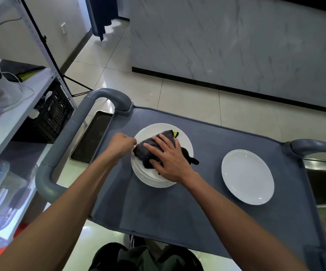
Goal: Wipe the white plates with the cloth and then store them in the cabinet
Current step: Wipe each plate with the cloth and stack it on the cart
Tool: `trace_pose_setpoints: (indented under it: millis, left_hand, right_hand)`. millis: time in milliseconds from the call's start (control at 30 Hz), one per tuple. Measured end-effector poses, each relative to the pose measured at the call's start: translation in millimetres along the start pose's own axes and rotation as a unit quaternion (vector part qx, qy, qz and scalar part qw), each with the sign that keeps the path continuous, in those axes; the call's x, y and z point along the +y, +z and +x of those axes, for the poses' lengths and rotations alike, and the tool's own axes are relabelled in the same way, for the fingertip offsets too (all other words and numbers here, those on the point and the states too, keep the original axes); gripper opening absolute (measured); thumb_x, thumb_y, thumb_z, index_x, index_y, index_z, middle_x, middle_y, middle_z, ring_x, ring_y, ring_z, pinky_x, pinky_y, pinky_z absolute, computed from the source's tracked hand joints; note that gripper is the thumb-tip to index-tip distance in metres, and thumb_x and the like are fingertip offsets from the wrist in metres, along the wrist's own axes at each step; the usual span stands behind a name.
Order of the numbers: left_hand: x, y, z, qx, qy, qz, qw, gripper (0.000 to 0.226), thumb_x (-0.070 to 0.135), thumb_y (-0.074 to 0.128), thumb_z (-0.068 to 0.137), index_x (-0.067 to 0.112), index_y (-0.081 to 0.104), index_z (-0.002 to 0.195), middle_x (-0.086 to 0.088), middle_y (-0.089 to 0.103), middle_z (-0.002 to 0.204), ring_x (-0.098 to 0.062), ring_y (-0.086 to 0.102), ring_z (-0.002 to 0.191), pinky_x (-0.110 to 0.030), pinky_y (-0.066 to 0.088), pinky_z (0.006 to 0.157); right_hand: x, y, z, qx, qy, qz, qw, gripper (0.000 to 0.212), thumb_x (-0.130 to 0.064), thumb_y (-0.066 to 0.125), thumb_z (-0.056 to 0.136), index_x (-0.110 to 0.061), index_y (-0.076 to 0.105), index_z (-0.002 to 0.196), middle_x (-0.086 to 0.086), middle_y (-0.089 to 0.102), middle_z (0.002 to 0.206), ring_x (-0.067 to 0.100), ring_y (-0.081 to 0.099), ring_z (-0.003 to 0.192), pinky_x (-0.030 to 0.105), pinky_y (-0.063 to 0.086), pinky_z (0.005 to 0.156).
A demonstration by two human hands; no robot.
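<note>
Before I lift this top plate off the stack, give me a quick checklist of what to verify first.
1. Cloth on the top plate: ok, the right hand presses it flat there.
2. Stack of plates steadied: ok, the left hand pinches its left rim.
3. Whole top plate wiped: cannot tell, hand and cloth hide much of it.
4. Room on the cart to set it down: ok, bare surface beside the single plate.
5. Stack well inside the cart's edges: ok.
6. Cabinet open and reachable: cannot tell, not in view.
</note>
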State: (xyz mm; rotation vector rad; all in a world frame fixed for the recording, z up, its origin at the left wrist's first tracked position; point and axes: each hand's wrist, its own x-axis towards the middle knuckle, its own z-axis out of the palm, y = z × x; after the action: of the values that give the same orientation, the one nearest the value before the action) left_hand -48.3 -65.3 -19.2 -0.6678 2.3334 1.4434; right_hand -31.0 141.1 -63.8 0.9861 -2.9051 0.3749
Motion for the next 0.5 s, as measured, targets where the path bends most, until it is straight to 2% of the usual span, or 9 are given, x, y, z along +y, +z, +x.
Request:
trace_pose_setpoints:
  millis: [133, 267, 367, 433, 500]
  left_hand:
    - [3.4, 0.3, 1.7, 0.009, 0.022, 0.041, 0.999, 0.015, 0.011, 0.058, 0.081, 0.010, 0.050, 0.069, -0.011, 0.036, 0.066, -0.021, 0.031, 0.062, -0.031, 0.023, 0.053]
    - [5.3, 1.8, 3.4, 0.043, 0.059, 0.114, 0.991, 0.033, 0.026, 0.057, 0.084, -0.003, 0.061, 0.069, -0.015, 0.057, 0.065, -0.026, 0.049, 0.063, -0.038, 0.046, 0.060]
    - [6.2, -0.3, 1.9, 0.049, 0.075, 0.150, 0.985, 0.032, 0.025, 0.055, 0.083, -0.003, 0.061, 0.069, -0.016, 0.060, 0.064, -0.028, 0.051, 0.061, -0.040, 0.049, 0.059]
    - [6.4, -2.0, 1.9, 0.055, 0.078, 0.165, 0.982, 0.029, 0.022, 0.055, 0.084, -0.004, 0.067, 0.079, -0.021, 0.069, 0.076, -0.034, 0.062, 0.068, -0.046, 0.056, 0.066]
    - [5.7, -2.2, 2.4, 0.053, 0.077, 0.153, 0.984, 0.029, 0.020, 0.055, 0.085, -0.005, 0.068, 0.079, -0.022, 0.069, 0.075, -0.031, 0.062, 0.064, -0.047, 0.057, 0.067]
  right_hand:
    - [1.2, 0.2, -1.0, 0.032, -0.008, 0.027, 0.999, 0.055, -0.040, 0.051, 0.096, -0.033, 0.041, 0.150, 0.005, 0.034, 0.158, 0.027, 0.022, 0.150, 0.057, 0.014, 0.117]
    - [3.2, -2.4, -1.4, 0.046, -0.009, 0.040, 0.998, 0.055, -0.039, 0.051, 0.097, -0.032, 0.041, 0.150, 0.005, 0.033, 0.159, 0.025, 0.021, 0.150, 0.055, 0.011, 0.119]
    - [2.9, -3.8, -1.6, 0.048, -0.011, 0.040, 0.998, 0.054, -0.038, 0.051, 0.098, -0.031, 0.042, 0.150, 0.005, 0.034, 0.159, 0.026, 0.022, 0.150, 0.056, 0.012, 0.118]
    - [0.6, -4.4, -2.2, 0.055, -0.013, 0.041, 0.998, 0.053, -0.036, 0.052, 0.098, -0.030, 0.044, 0.149, 0.006, 0.035, 0.158, 0.026, 0.023, 0.150, 0.057, 0.012, 0.118]
    - [-0.9, -5.3, -1.9, 0.061, -0.014, 0.046, 0.997, 0.052, -0.035, 0.053, 0.098, -0.029, 0.044, 0.149, 0.007, 0.036, 0.158, 0.026, 0.024, 0.150, 0.057, 0.012, 0.119]
